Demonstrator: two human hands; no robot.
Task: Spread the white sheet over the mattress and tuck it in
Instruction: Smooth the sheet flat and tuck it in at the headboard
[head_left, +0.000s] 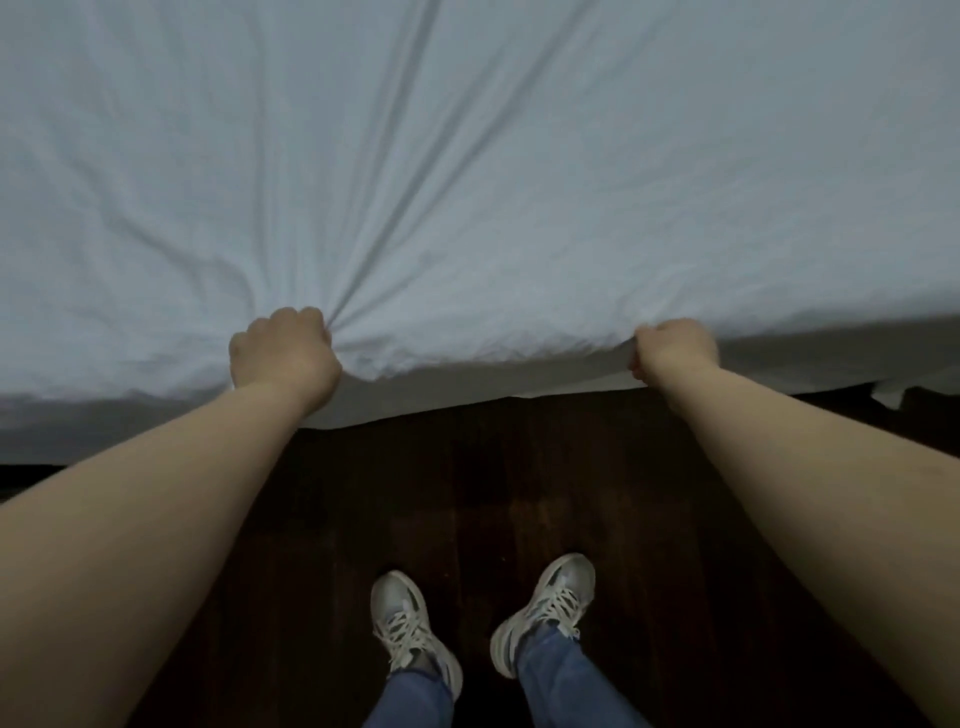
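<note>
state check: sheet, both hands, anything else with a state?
sheet: spread over the bed, creased, near edge hanging loose, not tucked
left hand: fist gripping bunched sheet, creases fanning out from it
right hand: gripping sheet at the near edge
shoes: laced, standing on the dark floor

A dark wooden floor (467, 493) fills the lower middle of the view. On this floor stand two grey-white sneakers with white laces: the left sneaker (410, 629) and, beside it, the right sneaker (550, 608). Blue jeans (561, 680) cover the legs above both sneakers, down to the ankles.
</note>
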